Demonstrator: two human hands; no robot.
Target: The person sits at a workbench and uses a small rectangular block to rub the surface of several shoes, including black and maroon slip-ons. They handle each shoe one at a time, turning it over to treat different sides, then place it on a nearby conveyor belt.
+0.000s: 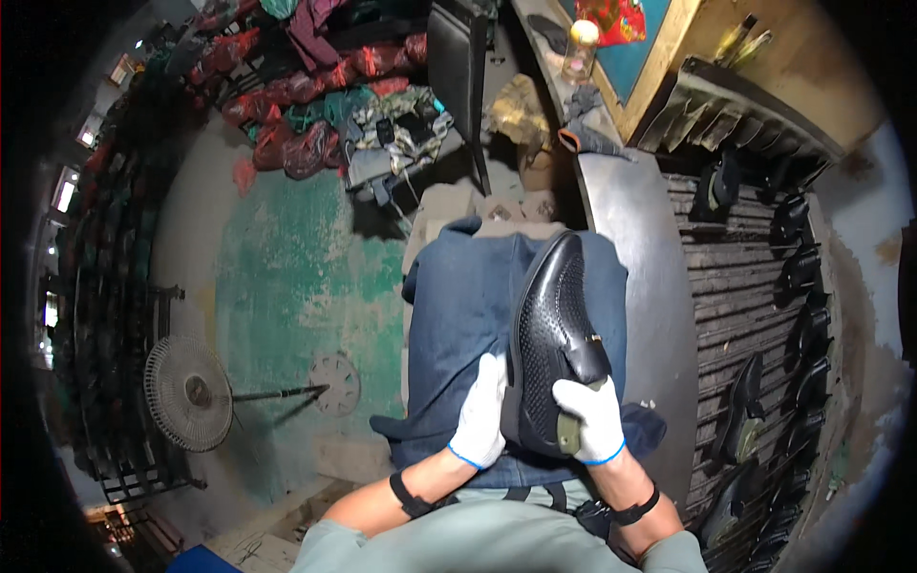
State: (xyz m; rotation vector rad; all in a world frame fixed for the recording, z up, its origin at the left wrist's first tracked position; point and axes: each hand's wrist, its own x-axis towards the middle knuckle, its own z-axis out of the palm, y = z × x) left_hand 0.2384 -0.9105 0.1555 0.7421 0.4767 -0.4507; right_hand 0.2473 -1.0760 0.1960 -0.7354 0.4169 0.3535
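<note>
While I've got this black shoe over my lap, toe pointing away from me and sole edge turned to the left, both hands are on it, in white gloves with blue cuffs. Right hand is gripping it near the heel, thumb over the upper by the opening, right by a greenish piece sticking out at the back. Left hand sits against the sole side; most of its fingers are hidden, so can't tell how tightly they're curled. Dark blue cloth covers my lap, with a bare metal surface just to the right and more dark shoes on a slatted rack past that. Standing fan's off to my left.
</note>
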